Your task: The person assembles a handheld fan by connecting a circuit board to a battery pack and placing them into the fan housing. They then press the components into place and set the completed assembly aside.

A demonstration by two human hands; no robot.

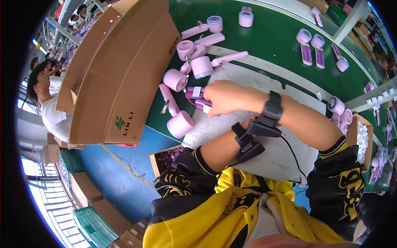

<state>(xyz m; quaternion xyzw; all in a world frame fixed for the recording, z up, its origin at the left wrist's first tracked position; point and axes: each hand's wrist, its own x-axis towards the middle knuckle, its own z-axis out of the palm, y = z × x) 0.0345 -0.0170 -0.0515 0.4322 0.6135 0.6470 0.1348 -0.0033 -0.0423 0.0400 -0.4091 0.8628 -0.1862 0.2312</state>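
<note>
Right hand (pixel 225 97): fingers curled down over a small purple part (pixel 197 102) with red wires and a white tag, pinning it on the grey mat (pixel 264 124) at the mat's left edge. Grip looks closed on the part; fingertips themselves are hidden under the knuckles. Black band on that wrist.

Left hand: not visible. Its forearm runs under the right one and the fingers are covered, so I cannot tell whether they grasp or lie loose. They probably meet the same purple part.

Judgement on handling: keep the part flat on the mat, keep the thin red wires out from under the fingers, and avoid tugging at the tag end.

Just left of the hands, on the green table (pixel 281 45): a cluster of pink handheld fans (pixel 186 70), some lying across each other, one nearer (pixel 180 123). More fans lie further off, to the far right.

Containers:
- Large cardboard carton (pixel 124 70), far left, tilted, opening turned away; contents not visible.
- Small open box (pixel 165 159), near left, below the table edge: purple parts inside.
- Small box (pixel 360 140), right: white pieces inside, kind unclear.
</note>
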